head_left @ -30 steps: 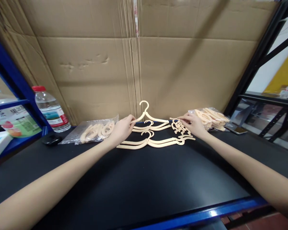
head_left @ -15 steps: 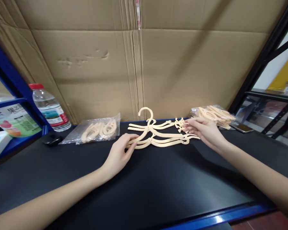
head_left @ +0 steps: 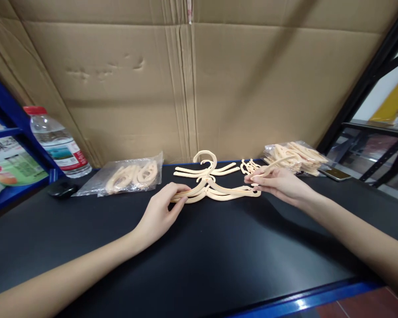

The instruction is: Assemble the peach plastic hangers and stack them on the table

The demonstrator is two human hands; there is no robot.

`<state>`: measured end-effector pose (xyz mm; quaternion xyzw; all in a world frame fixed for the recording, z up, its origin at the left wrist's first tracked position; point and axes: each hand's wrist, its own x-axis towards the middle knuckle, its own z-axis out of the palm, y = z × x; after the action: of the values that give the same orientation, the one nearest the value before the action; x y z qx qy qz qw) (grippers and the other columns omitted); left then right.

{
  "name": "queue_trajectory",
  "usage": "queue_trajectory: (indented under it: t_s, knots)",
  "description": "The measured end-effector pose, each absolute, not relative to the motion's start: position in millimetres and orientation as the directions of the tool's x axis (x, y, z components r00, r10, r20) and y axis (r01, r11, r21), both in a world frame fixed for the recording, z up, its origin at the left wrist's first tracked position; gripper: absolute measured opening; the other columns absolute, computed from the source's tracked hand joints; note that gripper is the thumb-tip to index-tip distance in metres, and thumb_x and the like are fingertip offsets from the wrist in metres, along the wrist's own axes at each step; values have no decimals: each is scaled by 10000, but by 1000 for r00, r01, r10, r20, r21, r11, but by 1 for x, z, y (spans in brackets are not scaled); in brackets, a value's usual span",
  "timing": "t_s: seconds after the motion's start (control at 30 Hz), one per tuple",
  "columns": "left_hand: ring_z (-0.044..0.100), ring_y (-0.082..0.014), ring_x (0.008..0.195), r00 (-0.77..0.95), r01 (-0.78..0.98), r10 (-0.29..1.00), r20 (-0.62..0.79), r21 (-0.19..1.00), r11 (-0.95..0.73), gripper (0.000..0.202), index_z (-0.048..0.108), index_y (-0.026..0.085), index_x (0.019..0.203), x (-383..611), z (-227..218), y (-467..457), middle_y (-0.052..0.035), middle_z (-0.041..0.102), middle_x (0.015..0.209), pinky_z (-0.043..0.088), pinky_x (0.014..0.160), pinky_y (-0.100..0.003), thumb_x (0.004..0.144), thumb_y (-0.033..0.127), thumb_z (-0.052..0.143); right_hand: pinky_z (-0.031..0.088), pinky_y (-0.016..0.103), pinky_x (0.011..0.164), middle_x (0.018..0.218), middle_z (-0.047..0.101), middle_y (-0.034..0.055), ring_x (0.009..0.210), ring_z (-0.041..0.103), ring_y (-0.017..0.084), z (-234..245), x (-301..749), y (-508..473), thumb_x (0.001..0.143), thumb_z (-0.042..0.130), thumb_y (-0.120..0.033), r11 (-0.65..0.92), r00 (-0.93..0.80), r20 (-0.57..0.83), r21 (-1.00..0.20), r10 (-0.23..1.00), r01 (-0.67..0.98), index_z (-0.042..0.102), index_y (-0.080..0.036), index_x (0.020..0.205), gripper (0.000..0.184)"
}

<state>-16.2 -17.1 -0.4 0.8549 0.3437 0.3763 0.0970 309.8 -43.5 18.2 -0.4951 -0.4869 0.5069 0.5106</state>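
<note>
Cream plastic clothes hangers (head_left: pixel 225 197) lie on the black table in a loose stack, hooks toward the cardboard. My left hand (head_left: pixel 164 205) is closed, thumb and fingers pinching the left end of the front hanger. To the right, my right hand (head_left: pixel 280 183) pinches a slim curved cream strip (head_left: pixel 278 163) that slants up past the fingers. Its fingertips are just beyond the front hanger's right end. Behind these lie more cream hanger arms (head_left: pixel 222 171). Small cream clips or hooks (head_left: pixel 250 165) sit beside the right fingertips, partly hidden by them.
A clear bag of cream parts (head_left: pixel 132 176) lies at the left, with a black mouse (head_left: pixel 62 189) and a water bottle (head_left: pixel 59 145) beyond. Another bagged pile (head_left: pixel 295 157) and a phone (head_left: pixel 336 174) are at the right. A cardboard wall (head_left: pixel 119 88) stands behind.
A curved cream strip now shows in my right hand, which has shifted slightly. The hanger under my left hand has tilted, its hook now lower and overlapping the others. The view has shifted a little.
</note>
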Motion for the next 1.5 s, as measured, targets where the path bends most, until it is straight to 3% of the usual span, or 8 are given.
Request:
queue_trajectory:
  t_s: [0.13,0.37,0.67,0.97,1.23,1.5]
  knots:
    - [622,-180,850,467,515,664,584,430,-741,135,578,210,1005,-15,1,-18,-31,644,947,502,755,-294,919,252,484,503,225,577,793,659,13,621,578,84,23,318,-43,558,856,-285,32,-14,31,-997,999,71,685,-157,735,277]
    - [628,-182,842,465,502,670,578,451,-738,128,570,207,992,-15,1,-18,-30,640,932,508,739,-301,918,273,490,511,216,544,674,646,6,617,604,111,36,320,-48,597,823,-288,22,-145,-15,-968,989,250,669,-158,716,234]
    - [625,-182,841,468,502,666,580,446,-741,130,568,206,989,-15,1,-18,-36,637,937,515,737,-303,920,268,476,559,263,684,825,681,40,765,652,145,32,326,-46,666,801,-350,-94,-204,-119,-987,972,132,678,-149,769,257]
    - [631,-183,837,465,500,657,593,436,-748,127,574,208,985,-15,1,-19,-32,640,930,520,735,-297,916,265,483,562,234,635,885,727,108,890,694,217,37,320,-51,708,772,-372,-178,-305,-206,-977,930,117,650,-132,817,291]
    - [627,-178,825,469,490,647,601,433,-757,98,573,218,959,-15,1,-19,-28,639,917,519,726,-292,910,244,492,579,260,672,746,725,64,737,702,167,30,316,-48,684,789,-381,-169,-272,-188,-981,944,95,616,-147,747,298]
    - [630,-169,832,457,478,655,601,455,-751,108,584,215,974,-17,-1,-18,-22,642,926,514,742,-278,908,229,499,588,279,662,663,701,47,633,689,157,19,305,-46,585,850,-412,-44,-119,-47,-999,992,28,601,-154,710,380]
